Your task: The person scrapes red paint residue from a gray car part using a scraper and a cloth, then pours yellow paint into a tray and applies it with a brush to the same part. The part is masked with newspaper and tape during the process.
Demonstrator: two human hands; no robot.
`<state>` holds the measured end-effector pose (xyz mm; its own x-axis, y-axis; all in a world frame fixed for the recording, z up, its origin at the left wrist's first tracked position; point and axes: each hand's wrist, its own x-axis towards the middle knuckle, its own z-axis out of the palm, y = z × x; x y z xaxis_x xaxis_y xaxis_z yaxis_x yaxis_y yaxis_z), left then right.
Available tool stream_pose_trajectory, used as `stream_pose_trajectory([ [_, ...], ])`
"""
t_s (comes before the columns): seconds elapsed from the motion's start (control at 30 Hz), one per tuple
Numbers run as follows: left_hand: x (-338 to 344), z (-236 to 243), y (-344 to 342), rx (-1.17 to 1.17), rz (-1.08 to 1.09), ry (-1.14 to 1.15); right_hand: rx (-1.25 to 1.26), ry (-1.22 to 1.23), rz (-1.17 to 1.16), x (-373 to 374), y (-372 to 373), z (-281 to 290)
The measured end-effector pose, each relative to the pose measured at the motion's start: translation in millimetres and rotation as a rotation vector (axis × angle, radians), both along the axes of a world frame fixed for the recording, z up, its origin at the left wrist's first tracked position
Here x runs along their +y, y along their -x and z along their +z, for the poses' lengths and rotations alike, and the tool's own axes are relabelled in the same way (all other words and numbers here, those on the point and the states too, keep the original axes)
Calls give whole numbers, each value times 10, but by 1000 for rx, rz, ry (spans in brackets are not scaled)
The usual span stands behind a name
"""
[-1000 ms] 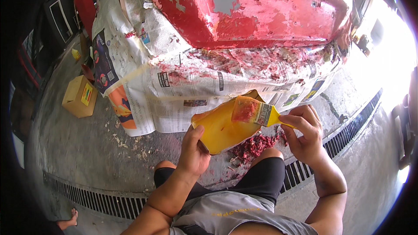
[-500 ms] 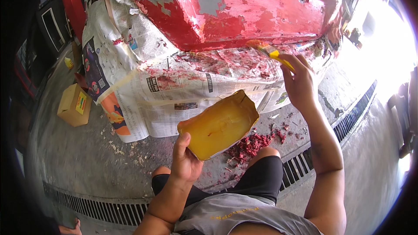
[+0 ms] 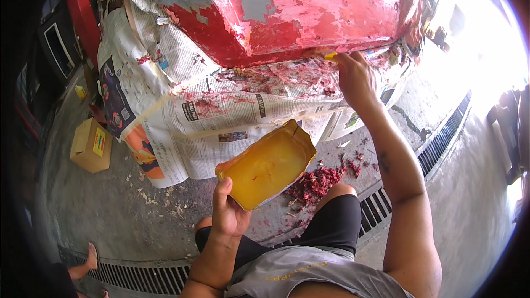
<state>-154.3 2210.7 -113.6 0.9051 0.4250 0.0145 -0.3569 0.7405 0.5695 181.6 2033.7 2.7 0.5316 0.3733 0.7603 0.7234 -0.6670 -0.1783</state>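
Note:
My left hand (image 3: pixel 231 212) is closed on the near left corner of a shallow tray (image 3: pixel 268 170) holding yellowish, clear-looking stuff, kept above my knees. My right hand (image 3: pixel 358 80) grips a yellow-handled paintbrush (image 3: pixel 330 56). Its bristles lie against the lower edge of a red car panel (image 3: pixel 326 25), partly hidden by my fingers and hard to make out. Red paint on the panel is patchy, with pink and grey areas showing. Newspaper (image 3: pixel 221 113) is taped beneath that edge, strewn with red paint flakes (image 3: pixel 276 80).
A heap of red paint scrapings (image 3: pixel 317 183) lies on the concrete floor by my right knee. A long drain grate (image 3: pixel 441 143) crosses the floor. At the left stand a cardboard box (image 3: pixel 91 146) and a small yellow object (image 3: pixel 81 92). Someone's bare foot (image 3: pixel 91 256) shows at lower left.
My right hand has moved forward and left, bringing the brush to the panel's lower edge. The tray has shifted slightly left and nearer. More of the other person's leg shows.

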Motion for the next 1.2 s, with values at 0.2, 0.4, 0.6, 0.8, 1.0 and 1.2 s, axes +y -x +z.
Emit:
stream_pose_trajectory([
  [0.2, -2, 2, 10, -1, 19, 1, 81, -52, -64, -189, 162, 155],
  [0.4, 5, 27, 12, 12, 5, -29, 19, 88, -90, -196, 128, 59],
  [0.6, 6, 18, -7, 21, -1, -44, -39, 198, -171, -44, -83, 62],
  [0.8, 25, -14, 13, 19, 19, -41, -58, 93, -163, -304, -69, 159],
  [1.0, 34, -11, -5, -12, -10, -22, -46, 204, -191, -188, -281, 315],
  [1.2, 65, -30, 25, -25, 0, -8, -44, 88, -199, -419, -285, 310],
])
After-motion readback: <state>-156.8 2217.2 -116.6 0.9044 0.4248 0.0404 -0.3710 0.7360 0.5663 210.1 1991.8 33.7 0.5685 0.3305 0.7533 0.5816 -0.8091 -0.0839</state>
